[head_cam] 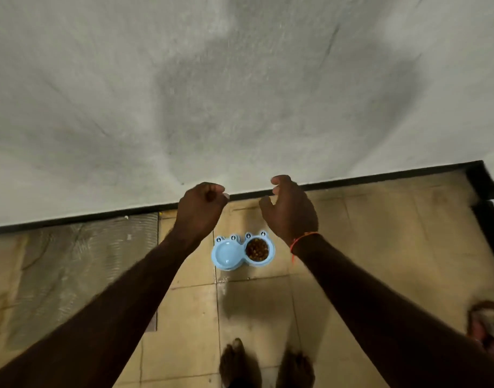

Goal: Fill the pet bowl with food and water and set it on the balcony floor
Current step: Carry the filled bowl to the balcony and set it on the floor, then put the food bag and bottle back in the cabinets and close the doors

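A light blue double pet bowl (243,265) with frog-eye bumps stands on the tan tiled floor (352,247), close to the wall. Its right cup holds brown kibble (257,249); its left cup (227,252) looks filled with clear water. Both arms reach forward well above the bowl. My left hand (201,211) is curled into a loose fist with nothing in it. My right hand (292,210) hovers with its fingers bent and apart, holding nothing; a red thread circles its wrist.
A grey plastered wall (240,93) with a black skirting strip (380,177) rises just behind the bowl. A ribbed mat (72,270) lies on the floor at left. My bare feet (265,365) stand below the bowl. A sandal (488,326) sits at the right edge.
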